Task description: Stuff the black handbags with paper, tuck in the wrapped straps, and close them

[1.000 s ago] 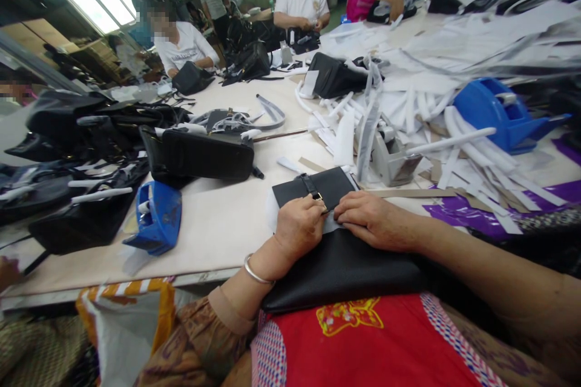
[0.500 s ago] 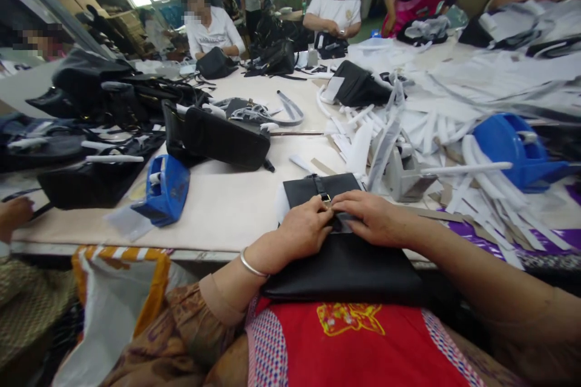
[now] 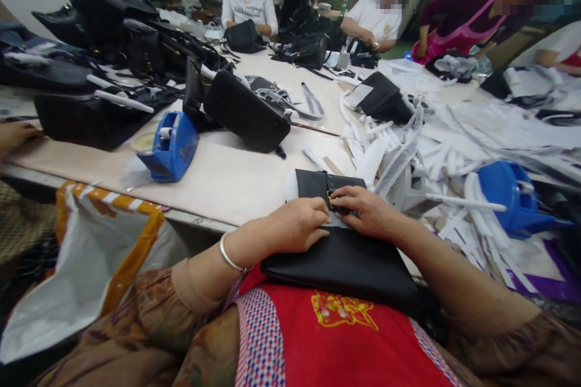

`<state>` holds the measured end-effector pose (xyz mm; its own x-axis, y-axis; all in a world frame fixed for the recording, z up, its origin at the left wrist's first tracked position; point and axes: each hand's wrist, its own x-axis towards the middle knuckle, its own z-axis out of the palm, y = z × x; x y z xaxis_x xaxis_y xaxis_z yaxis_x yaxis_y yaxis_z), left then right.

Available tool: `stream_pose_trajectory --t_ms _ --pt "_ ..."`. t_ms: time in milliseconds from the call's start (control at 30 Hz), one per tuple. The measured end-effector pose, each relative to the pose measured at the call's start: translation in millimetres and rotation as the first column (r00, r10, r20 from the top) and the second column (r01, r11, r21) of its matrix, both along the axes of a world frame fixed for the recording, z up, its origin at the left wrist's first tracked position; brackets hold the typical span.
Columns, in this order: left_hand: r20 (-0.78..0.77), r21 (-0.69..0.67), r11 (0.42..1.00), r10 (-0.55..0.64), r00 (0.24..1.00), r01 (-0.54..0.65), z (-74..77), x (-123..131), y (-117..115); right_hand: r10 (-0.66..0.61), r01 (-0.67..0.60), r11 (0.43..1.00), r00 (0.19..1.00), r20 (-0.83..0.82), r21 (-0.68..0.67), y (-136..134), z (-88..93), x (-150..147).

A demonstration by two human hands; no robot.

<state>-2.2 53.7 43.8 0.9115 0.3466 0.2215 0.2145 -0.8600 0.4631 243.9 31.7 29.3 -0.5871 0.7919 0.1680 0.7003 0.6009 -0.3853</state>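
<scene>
A black leather bag (image 3: 336, 263) rests partly on my lap against the table edge, its flap laid toward the table. Down the flap runs a thin black strap with a gold buckle (image 3: 329, 196). My right hand (image 3: 370, 213) is closed on the strap at the buckle, fingertips bent over it. Just left of the buckle, my left hand (image 3: 297, 224) is closed on the bag, with curled fingers over the flap and the thumb below. White or translucent lining shows between the hands. Part of the strap is hidden by my fingers.
Blue tape dispensers stand left (image 3: 175, 148) and right (image 3: 508, 199). White foam strips (image 3: 485, 205) and paper scraps crowd the right side. Black bags (image 3: 247, 112) are piled at left. An open white sack (image 3: 86, 266) hangs by the table edge. Several people work across the table.
The view has turned, shifting the table items rightward and up. My left fingers have drawn slightly away from the buckle, while my right fingers stay at it.
</scene>
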Motion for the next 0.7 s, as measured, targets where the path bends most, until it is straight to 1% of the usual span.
stream_pose_trajectory --t_ms 100,200,300,400,500,700 --pt "-0.025 -0.055 0.998 -0.042 0.999 0.04 -1.6 -8.9 -3.4 -0.037 0.034 0.997 0.998 -0.048 -0.065 2.4 1.8 -3.7" --pt "-0.001 -0.066 0.997 -0.039 0.999 0.039 -7.7 -13.0 -4.3 -0.069 0.056 0.986 0.994 -0.08 -0.155 5.7 4.1 -4.5" --pt "0.031 -0.093 0.995 -0.026 0.999 0.028 -14.2 -14.7 -3.8 -0.096 0.077 0.971 0.993 -0.074 -0.228 7.3 4.6 -0.7" --pt "0.055 -0.103 0.994 -0.025 0.998 0.03 -18.0 -15.2 -3.0 -0.155 0.131 0.95 0.986 -0.064 -0.283 6.9 2.3 5.1" --pt "0.052 -0.109 0.993 -0.028 0.998 0.033 -19.2 -15.4 -2.7 -0.191 0.164 0.941 0.979 -0.064 -0.297 4.9 -0.6 8.7" --pt "0.078 -0.132 0.99 -0.031 0.996 0.042 -19.3 -17.0 -2.6 -0.19 0.157 0.943 0.978 -0.087 -0.294 -1.5 0.3 8.4"
